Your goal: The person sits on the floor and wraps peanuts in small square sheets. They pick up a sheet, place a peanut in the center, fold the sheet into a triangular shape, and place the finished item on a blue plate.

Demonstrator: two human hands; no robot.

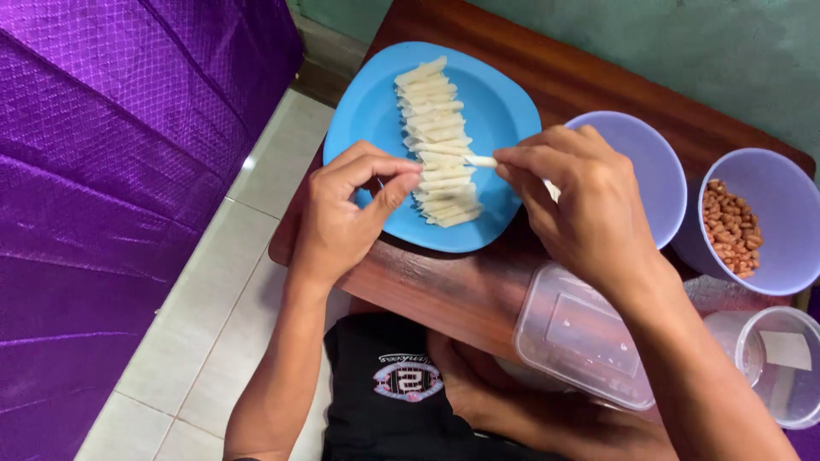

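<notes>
Thin pale dough strip (481,160) held flat, stretched sideways over row of stacked pale strips (438,141) on round blue plastic plate (363,111)

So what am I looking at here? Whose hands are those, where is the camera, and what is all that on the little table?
There is no machine: a person works with bare hands, and a camera worn on their head looks down, so this is one view from above. The left hand and the right hand together pinch a thin pale strip over a blue plate that holds a row of the same pale strips. The plate sits on a small brown wooden table. To the right are an empty lilac bowl, a lilac bowl of peanuts, a clear plastic box lid and a clear round container. Purple cloth hangs on the left.
</notes>
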